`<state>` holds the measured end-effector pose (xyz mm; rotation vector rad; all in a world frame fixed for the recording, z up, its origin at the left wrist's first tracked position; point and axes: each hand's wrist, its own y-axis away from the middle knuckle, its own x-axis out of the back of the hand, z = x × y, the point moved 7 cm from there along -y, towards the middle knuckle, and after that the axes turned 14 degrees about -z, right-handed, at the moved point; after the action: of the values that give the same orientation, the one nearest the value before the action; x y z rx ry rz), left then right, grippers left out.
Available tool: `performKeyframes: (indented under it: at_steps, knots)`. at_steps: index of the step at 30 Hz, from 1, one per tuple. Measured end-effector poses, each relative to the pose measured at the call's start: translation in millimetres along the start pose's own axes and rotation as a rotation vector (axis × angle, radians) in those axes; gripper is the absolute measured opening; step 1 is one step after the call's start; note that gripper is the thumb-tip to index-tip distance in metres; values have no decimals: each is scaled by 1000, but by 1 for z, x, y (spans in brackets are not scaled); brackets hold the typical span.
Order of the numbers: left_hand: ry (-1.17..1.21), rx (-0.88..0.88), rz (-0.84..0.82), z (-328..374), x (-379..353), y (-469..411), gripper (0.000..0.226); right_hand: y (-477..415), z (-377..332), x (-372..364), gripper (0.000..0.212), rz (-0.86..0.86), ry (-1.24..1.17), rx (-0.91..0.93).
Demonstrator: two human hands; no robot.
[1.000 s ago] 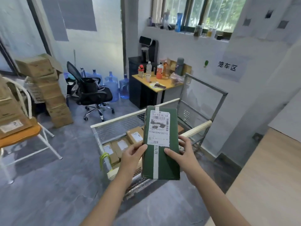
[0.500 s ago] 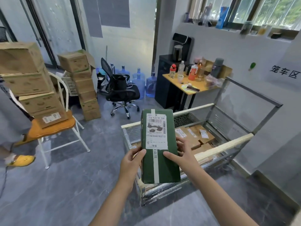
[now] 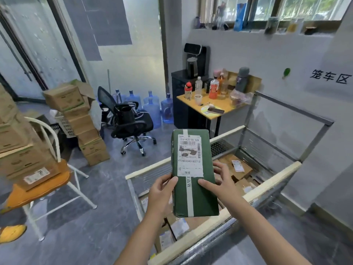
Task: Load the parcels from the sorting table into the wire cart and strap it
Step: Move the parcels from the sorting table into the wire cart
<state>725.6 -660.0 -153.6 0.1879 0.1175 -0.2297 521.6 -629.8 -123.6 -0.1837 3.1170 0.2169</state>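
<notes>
I hold a long green parcel (image 3: 196, 190) upright with both hands, its white shipping label facing me. My left hand (image 3: 161, 192) grips its left edge and my right hand (image 3: 221, 183) grips its right edge. The parcel hangs above the near left part of the wire cart (image 3: 271, 183), a mesh-sided cage with pale padded top rails. Several brown cardboard parcels (image 3: 236, 169) lie on the cart's floor, partly hidden by the green parcel and my arms.
A white chair (image 3: 47, 190) with an orange seat stacked with cardboard boxes stands at left. Behind it rise a box stack (image 3: 80, 121), a black office chair (image 3: 129, 121) and water jugs (image 3: 152, 108). A small yellow table (image 3: 212, 106) with bottles stands behind the cart.
My view has swung left and come closer to the cart, which now sits below my hands. The green parcel stays held in both hands, now over the cart's near left part.
</notes>
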Motion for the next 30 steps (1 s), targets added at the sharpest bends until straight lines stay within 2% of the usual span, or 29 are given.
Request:
performKeyframes:
  at_steps: [8, 12, 13, 16, 18, 30]
  knots:
    - [-93, 54, -132, -5, -119, -100, 20, -36, -5, 143, 60, 103, -20, 23]
    - [-98, 125, -171, -26, -148, -128, 46, -49, 14, 183, 59, 135, -9, -13]
    - [-93, 146, -173, -32, -152, -137, 46, -55, 19, 191, 59, 141, -5, -29]
    - [-85, 189, -169, -48, -160, -169, 22, -81, 29, 207, 57, 130, 16, -90]
    - [-92, 218, -167, -55, -162, -193, 17, -103, 33, 216, 57, 126, 31, -118]
    - [39, 272, -213, -71, -206, -332, 26, -209, 31, 300, 59, 189, 119, -219]
